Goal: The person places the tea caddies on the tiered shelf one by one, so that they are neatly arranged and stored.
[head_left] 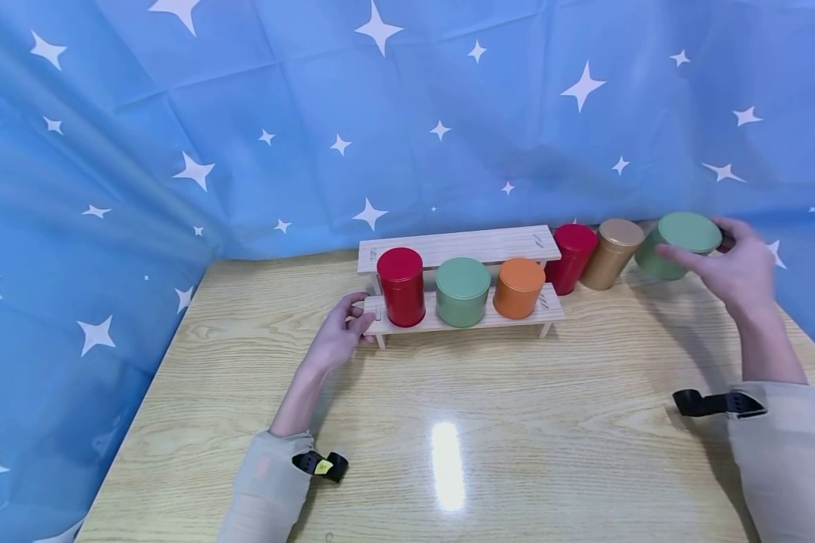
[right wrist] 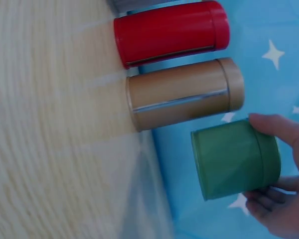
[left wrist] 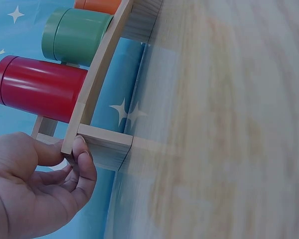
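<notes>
My left hand (head_left: 336,335) pinches the left end of the lower step (head_left: 424,322) of a two-step wooden rack, thumb above and fingers below, as the left wrist view shows. On that step stand a tall red canister (head_left: 402,290), a short green canister (head_left: 462,294) and a short orange canister (head_left: 518,290), left to right. Over at the far right, my right hand (head_left: 747,271) grips another green canister (right wrist: 234,159) around its lid end, thumb on one side and fingers on the other. In the right wrist view this canister is held off the table.
Right of the rack, a second red canister (head_left: 572,256) and a gold canister (head_left: 610,253) stand on the wooden table (head_left: 516,422). The rack's upper step (head_left: 455,247) bears nothing. A blue star-patterned cloth (head_left: 407,113) hangs behind the table and along its left side.
</notes>
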A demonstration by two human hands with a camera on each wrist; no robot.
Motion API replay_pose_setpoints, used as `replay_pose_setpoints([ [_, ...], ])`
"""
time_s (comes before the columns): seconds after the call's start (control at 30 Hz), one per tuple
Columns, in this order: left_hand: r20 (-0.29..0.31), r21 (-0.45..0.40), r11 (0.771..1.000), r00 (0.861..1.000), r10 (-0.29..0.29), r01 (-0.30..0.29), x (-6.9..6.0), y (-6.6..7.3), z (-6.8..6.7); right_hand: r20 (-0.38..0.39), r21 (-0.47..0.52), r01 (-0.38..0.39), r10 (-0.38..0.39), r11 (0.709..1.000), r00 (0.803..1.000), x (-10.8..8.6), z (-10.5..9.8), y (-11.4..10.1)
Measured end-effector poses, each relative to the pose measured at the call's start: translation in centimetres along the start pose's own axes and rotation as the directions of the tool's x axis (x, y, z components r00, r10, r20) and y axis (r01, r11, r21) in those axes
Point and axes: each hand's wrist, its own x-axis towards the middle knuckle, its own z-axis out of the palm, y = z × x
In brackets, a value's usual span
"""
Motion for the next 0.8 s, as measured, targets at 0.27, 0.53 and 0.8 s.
replay_pose_setpoints([
  [0.27, 0.001, -0.009, 1.0, 1.0, 0.002, -0.002, -0.1, 0.0, 0.0, -0.114, 0.079, 0.066, -0.056, 0.995, 0.992, -0.6, 0.1, -1.6],
  [0.53, 0.001, 0.004, 1.0, 1.0, 0.004, -0.004, 0.0, 0.0, -0.1, -0.231, 0.029, 0.077, -0.069, 0.997, 0.97, -1.7, -0.2, -3.9],
  [0.8, -0.005, 0.004, 1.0, 1.0, 0.005, -0.005, -0.1, 0.0, 0.0, -0.216, 0.015, 0.145, -0.139, 0.989, 0.966, -2.8, -0.1, -5.9],
])
